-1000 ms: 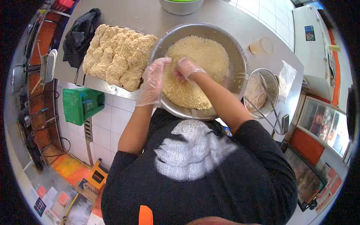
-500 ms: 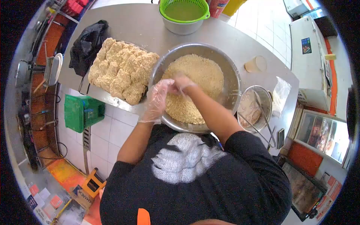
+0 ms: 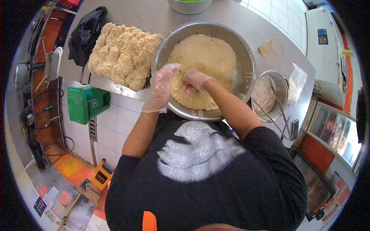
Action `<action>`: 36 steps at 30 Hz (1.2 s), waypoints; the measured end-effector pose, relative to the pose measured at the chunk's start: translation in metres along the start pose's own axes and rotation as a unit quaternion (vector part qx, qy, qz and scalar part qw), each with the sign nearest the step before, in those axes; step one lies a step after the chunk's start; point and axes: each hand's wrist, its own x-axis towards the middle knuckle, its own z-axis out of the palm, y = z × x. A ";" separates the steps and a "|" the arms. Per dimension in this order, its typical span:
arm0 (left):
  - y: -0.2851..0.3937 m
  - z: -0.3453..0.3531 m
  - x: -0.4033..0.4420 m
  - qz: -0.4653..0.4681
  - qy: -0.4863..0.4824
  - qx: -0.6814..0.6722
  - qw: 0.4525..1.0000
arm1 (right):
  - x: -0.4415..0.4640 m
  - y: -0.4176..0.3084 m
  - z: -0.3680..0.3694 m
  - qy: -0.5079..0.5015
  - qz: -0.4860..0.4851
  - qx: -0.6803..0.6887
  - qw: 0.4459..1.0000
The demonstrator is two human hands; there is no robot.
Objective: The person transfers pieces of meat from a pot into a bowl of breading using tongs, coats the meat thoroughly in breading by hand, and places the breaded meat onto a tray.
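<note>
A wide metal bowl [image 3: 244, 50] holds pale yellow crumbs [image 3: 208, 50]. My left hand [image 3: 163, 82], in a clear plastic glove, rests at the bowl's left inner side, palm turned inward, with its fingers close together; whether they hold anything is hidden. Over the crumbs, my right hand [image 3: 195, 80], gloved too, has its fingers curled down in a pinch, and what they hold is too small to name. Left of the bowl, crumb-coated pieces [image 3: 123, 54] are heaped on a tray. To the right, a metal pot [image 3: 284, 86] holds pale wet pieces [image 3: 265, 96] and tongs [image 3: 280, 104].
A black plastic bag [image 3: 86, 36] lies at the table's left. A cup [image 3: 271, 48] and a clear bag [image 3: 297, 84] stand and lie to the right. A phone [image 3: 295, 129] is near the right edge. A grey basin [image 3: 189, 5] sits at the far side.
The view has tilted down and back since half a second ago. My right hand has moved slightly right, away from my left hand, over the crumbs.
</note>
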 end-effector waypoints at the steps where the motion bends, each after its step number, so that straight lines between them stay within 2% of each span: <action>1: 0.000 0.002 0.001 -0.003 0.004 -0.003 1.000 | 0.000 -0.002 -0.002 0.003 -0.009 -0.002 1.000; 3: 0.006 0.003 -0.007 -0.004 -0.005 0.034 0.999 | 0.003 -0.002 0.002 0.006 -0.023 0.002 1.000; 4: 0.009 0.003 -0.006 0.000 -0.011 0.053 0.999 | 0.016 0.001 -0.005 0.067 -0.189 -0.144 0.969; 5: 0.009 0.004 -0.004 0.007 -0.008 0.030 0.999 | 0.041 0.007 -0.019 0.124 -0.345 -0.286 0.885; 6: 0.006 0.006 -0.005 0.010 0.000 0.006 1.000 | 0.058 0.009 -0.029 0.171 -0.481 -0.414 0.754; 9: 0.002 0.016 -0.015 0.007 -0.007 0.011 1.000 | 0.055 -0.022 -0.030 0.180 -0.217 -0.334 0.899; 12: 0.017 0.019 -0.013 0.028 -0.030 0.078 0.996 | 0.038 -0.040 -0.027 0.159 -0.246 -0.486 0.824; 13: 0.022 0.020 -0.018 0.033 -0.038 0.100 0.994 | 0.036 -0.041 -0.025 0.174 -0.251 -0.491 0.816; 15: 0.012 0.019 -0.023 0.024 -0.033 0.027 0.999 | 0.037 -0.049 -0.035 0.208 -0.263 -0.508 0.793; 16: 0.006 0.019 -0.025 0.018 -0.026 -0.011 0.999 | 0.036 -0.051 -0.044 0.226 -0.278 -0.489 0.795; 18: 0.020 0.019 -0.032 0.016 -0.009 0.048 0.999 | 0.033 -0.045 -0.054 0.253 -0.307 -0.441 0.804; 21: 0.029 0.018 -0.044 0.011 0.000 0.062 0.998 | 0.014 -0.057 -0.049 0.176 -0.172 -0.457 0.855; 24: 0.035 0.017 -0.053 0.058 0.035 0.082 0.994 | -0.037 -0.062 -0.046 0.186 -0.154 -0.483 0.842; 27: 0.024 0.005 -0.069 0.096 0.099 0.137 0.981 | -0.027 -0.047 -0.050 0.215 -0.227 -0.517 0.796; 30: 0.002 -0.011 -0.083 0.075 0.240 0.120 0.960 | -0.019 -0.039 -0.050 0.160 -0.284 -0.519 0.790; 31: 0.000 -0.013 -0.086 0.078 0.298 0.136 0.941 | -0.023 -0.036 -0.049 0.171 -0.292 -0.514 0.788; 33: -0.027 -0.040 -0.090 -0.005 0.412 0.006 0.911 | -0.046 -0.029 -0.042 0.194 -0.302 -0.504 0.785; 34: -0.037 -0.053 -0.094 -0.051 0.462 -0.061 0.883 | -0.052 -0.022 -0.043 0.215 -0.336 -0.490 0.775; 36: -0.040 -0.065 -0.095 -0.091 0.505 -0.123 0.849 | -0.067 -0.009 -0.044 0.249 -0.400 -0.459 0.753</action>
